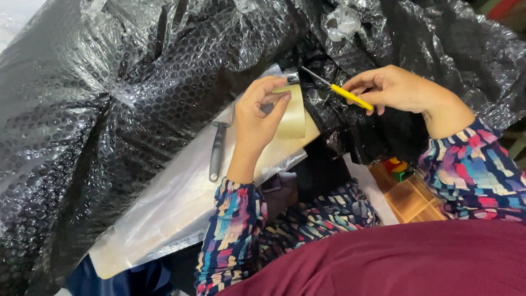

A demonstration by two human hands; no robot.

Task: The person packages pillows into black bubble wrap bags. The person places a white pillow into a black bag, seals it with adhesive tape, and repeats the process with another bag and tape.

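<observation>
Tape is what the work turns on here: the left hand [257, 118], in the middle of the frame, has its fingers closed on a strip of pale yellowish tape [291, 112], pinching the upper end and holding it taut just above a clear plastic sheet [175, 203]. The right hand [394, 87], upper right of centre, is clamped on a yellow-handled cutter [350, 96], its thin metal blade pointing left toward the top edge of the strip. By the look of it, the step in hand is severing the tape at the pinch; that calls for steady tension from the left hand and a short, controlled stroke well clear of the thumb.

The strip looks translucent, glossy and flat, with a slight curl at its lower end. It lies at centre frame, over the clear sheet and against the black bubble wrap [109, 93] that fills the upper left and top. A grey-handled tool [217, 148] lies on the clear sheet just left of the left wrist. A wooden tray [411, 197] with small coloured pieces sits at lower right.
</observation>
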